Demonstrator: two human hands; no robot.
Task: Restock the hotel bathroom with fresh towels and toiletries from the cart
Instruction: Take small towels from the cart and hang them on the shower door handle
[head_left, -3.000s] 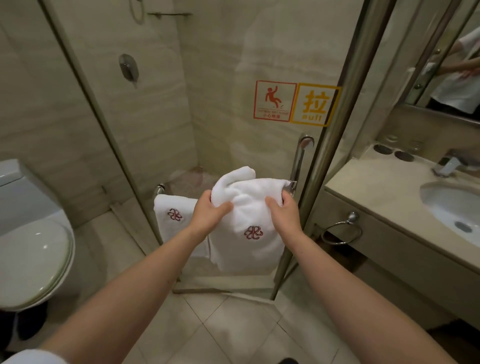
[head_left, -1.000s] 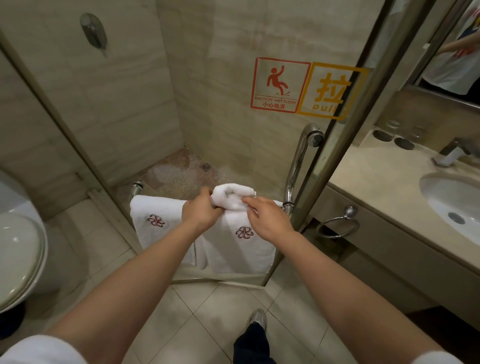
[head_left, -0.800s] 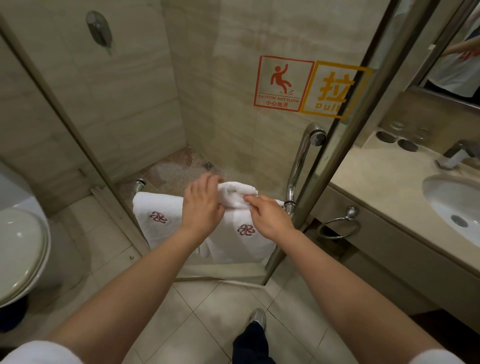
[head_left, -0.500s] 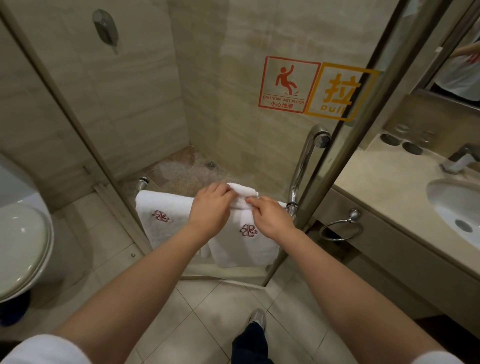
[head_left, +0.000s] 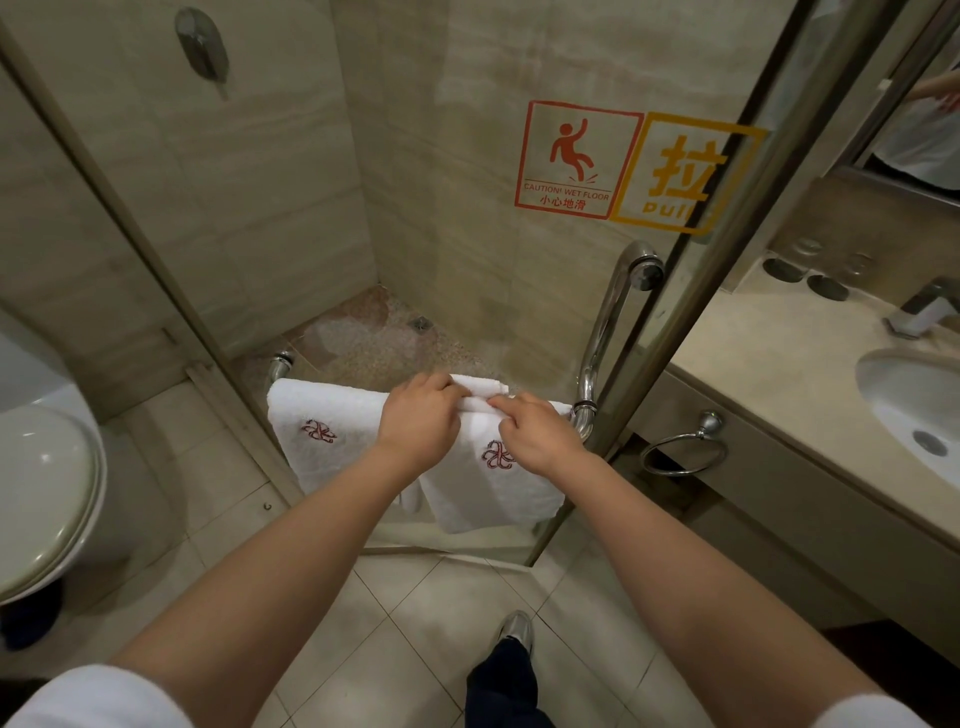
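Note:
Two white towels with red flower logos hang side by side over the chrome bar (head_left: 586, 415) on the glass shower door. The left towel (head_left: 322, 441) hangs flat. The right towel (head_left: 493, 488) is draped over the bar, its top fold bunched under my hands. My left hand (head_left: 421, 421) lies over the top fold with fingers curled on the cloth. My right hand (head_left: 535, 431) pinches the fold just to the right of it. The bar under the towels is hidden.
A curved chrome door handle (head_left: 608, 322) rises right of the towels. A toilet (head_left: 47, 478) stands at the left. The vanity counter (head_left: 769, 364) with sink (head_left: 919, 415) and a towel ring (head_left: 680, 452) is at the right. My shoe (head_left: 517, 629) is on the tiled floor.
The raised, bunched top of the right towel has been folded down and flattened over the bar. Both hands have come closer together on its top edge.

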